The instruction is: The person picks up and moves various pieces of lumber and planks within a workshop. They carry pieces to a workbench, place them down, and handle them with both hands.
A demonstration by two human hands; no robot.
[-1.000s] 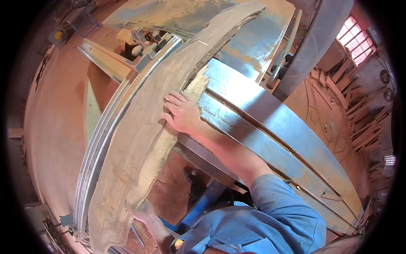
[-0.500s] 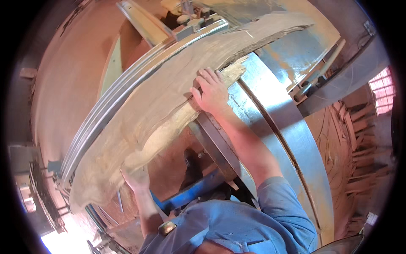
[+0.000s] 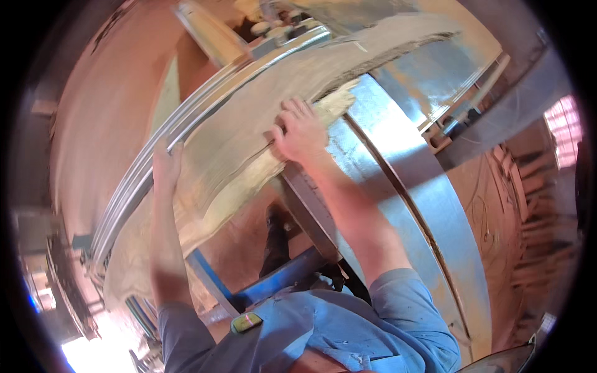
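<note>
A long wooden slab with a wavy, rough near edge lies across the metal saw table. My right hand presses on the slab near that pale rough edge, its fingers bent over the wood. Farther left, my left hand reaches across the slab to its far side, beside the metal rail. Its fingers close at the slab's far edge; their tips are partly hidden and a little blurred.
A dark slot runs through the shiny table on my right. A blue frame bar lies low in front of me. Wood offcuts are piled at the far right. Metal fittings stand beyond the slab.
My left hand has left the slab's near edge and reached across to the far edge by the rail. My right hand has shifted slightly left, its fingers more bent.
</note>
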